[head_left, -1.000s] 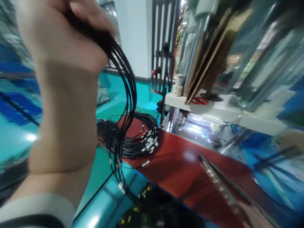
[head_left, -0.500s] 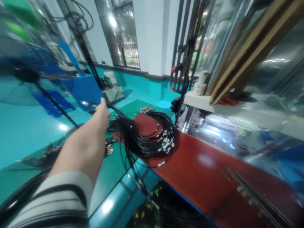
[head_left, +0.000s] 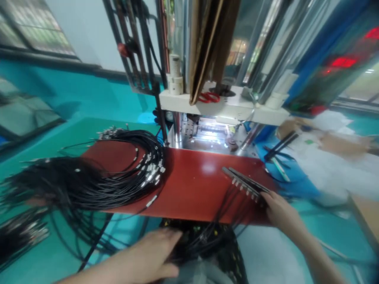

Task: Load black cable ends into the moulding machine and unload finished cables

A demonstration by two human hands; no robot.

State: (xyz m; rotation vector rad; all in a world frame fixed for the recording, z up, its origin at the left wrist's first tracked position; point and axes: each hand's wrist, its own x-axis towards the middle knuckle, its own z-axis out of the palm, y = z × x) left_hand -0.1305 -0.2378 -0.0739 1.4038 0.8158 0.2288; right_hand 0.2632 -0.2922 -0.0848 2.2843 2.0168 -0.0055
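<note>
My right hand (head_left: 276,207) grips the right end of a dark metal bar fixture (head_left: 244,182), which lies over the red board (head_left: 189,185). Black cables hang from the fixture's connectors toward my lap. At the bottom centre my left hand (head_left: 158,252) has its thumb and fingers apart beside these hanging cables (head_left: 204,236); whether it touches them is blurred. A large curved bundle of black cables (head_left: 118,189) with white tags rests on the left of the board.
Behind the board stands a press machine with a lit metal bed (head_left: 211,132) and a white plate (head_left: 248,108) bearing red-handled scissors (head_left: 209,97). More cables (head_left: 23,232) lie at the left on the green table (head_left: 85,130). White bags (head_left: 331,157) are at the right.
The view has swung right. My left arm, stretched out toward the far left before, is now low at the bottom centre. My right hand has come into view on the bar fixture.
</note>
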